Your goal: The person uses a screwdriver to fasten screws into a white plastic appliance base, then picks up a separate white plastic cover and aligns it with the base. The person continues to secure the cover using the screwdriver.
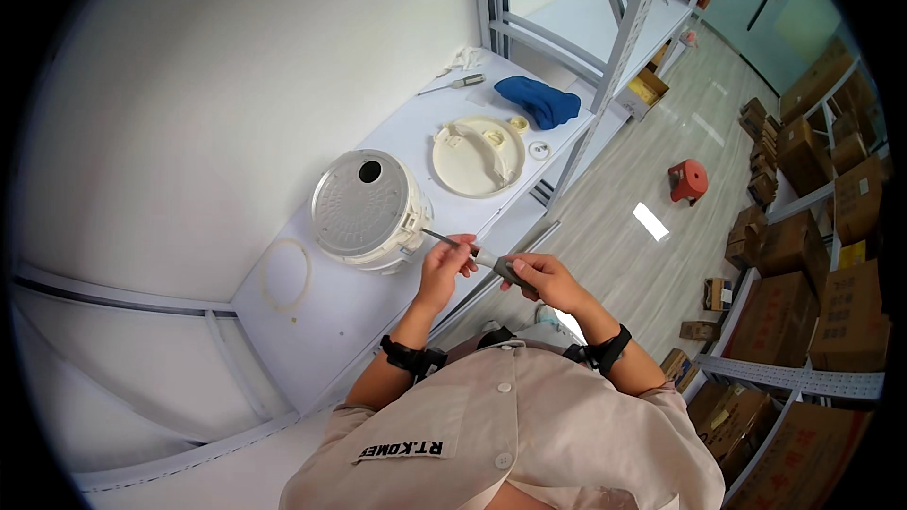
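Both hands meet at a screwdriver point(477, 255) just right of a round white appliance body point(368, 210) on the white table point(321, 321). The right hand point(540, 279) is closed around the grey handle; the left hand point(446, 260) pinches the shaft, whose tip reaches the body's rim. Farther along lie a cream round lid point(477, 155) and a blue cloth point(539, 100).

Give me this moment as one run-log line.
left hand: steadies screwdriver shaft | right hand: grips handle | tip: at side of white cooker lid | nearby: loose round cover, blue cloth
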`<state>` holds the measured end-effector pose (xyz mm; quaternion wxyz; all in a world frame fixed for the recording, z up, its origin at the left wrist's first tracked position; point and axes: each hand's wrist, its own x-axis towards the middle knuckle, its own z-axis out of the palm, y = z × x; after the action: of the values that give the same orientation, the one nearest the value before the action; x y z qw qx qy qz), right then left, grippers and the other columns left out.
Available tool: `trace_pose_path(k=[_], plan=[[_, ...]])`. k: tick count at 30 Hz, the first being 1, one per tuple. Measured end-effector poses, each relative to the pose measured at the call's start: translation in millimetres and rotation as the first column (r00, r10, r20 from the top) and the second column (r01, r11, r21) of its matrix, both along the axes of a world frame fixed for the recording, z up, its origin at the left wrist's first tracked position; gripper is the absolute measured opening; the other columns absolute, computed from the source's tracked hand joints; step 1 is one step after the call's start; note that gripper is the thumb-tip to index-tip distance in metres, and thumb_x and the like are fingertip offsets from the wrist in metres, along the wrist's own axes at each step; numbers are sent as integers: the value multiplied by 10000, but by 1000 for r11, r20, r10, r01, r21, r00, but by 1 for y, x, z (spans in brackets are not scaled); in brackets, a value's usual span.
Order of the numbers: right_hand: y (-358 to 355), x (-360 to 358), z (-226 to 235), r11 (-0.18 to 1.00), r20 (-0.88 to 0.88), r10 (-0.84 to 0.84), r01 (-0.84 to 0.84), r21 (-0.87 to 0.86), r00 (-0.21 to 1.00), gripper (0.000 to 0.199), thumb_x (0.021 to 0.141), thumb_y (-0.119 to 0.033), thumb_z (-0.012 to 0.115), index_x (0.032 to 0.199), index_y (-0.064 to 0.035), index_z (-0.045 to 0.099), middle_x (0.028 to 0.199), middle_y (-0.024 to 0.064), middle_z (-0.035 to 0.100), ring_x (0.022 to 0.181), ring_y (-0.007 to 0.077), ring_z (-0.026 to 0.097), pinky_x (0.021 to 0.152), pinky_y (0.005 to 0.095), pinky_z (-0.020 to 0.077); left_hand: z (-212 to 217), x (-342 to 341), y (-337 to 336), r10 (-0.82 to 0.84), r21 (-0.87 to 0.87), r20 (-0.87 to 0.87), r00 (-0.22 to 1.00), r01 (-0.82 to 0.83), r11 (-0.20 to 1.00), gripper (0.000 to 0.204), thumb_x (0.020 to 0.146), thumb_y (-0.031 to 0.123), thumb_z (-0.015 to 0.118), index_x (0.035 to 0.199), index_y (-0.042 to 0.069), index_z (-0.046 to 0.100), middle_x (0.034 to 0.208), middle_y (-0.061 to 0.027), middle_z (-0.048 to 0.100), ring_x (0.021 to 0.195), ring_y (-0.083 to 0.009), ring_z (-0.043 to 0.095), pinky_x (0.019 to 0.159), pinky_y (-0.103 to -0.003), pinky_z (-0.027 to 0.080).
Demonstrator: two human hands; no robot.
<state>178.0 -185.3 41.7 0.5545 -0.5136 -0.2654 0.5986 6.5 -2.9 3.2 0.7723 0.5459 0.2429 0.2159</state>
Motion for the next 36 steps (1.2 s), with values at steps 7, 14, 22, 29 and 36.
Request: trace_pose_path(k=[7,14,22,29,36], plan=[[-2,-9,2,980,361,-157,101,170,919,396,960,-131,761,1331,-24,674,1074,45,688,869,131,593,798,289,508,-3,-1,11,290,-342,157,944,-223,913,486,1105,405,492,1400,26,565,1220,-123,646,783,-173,577,708,-328,468],[0,-5,6,963,474,-215,105,248,854,445,873,-37,822,1303,-67,710,1048,38,641,967,163,616,859,305,499,-1,2,4,365,-365,141,920,-294,883,480,1102,403,509,1414,42,565,1230,-100,639,779,-167,552,698,-319,448],[0,-3,2,954,539,-235,86,286,809,441,882,7,794,1309,-40,694,1097,48,633,993,158,613,861,297,512,10,5,6,393,-521,77,916,-299,799,375,1060,360,557,1362,153,634,1175,-1,659,751,-116,512,741,-284,424],[-2,-2,2,946,481,-275,145,289,832,446,848,-9,824,1280,-56,720,1005,46,647,944,171,613,855,300,491,9,9,6,422,-547,50,905,-329,770,416,1039,342,589,1380,104,593,1146,-94,700,690,-133,541,665,-298,437],[-12,4,7,963,493,-236,132,236,838,424,860,-18,822,1271,-54,723,996,35,629,945,151,603,854,288,490,13,6,3,369,-436,42,929,-315,843,395,1043,285,541,1356,47,584,1157,-168,718,682,-163,588,660,-324,478]])
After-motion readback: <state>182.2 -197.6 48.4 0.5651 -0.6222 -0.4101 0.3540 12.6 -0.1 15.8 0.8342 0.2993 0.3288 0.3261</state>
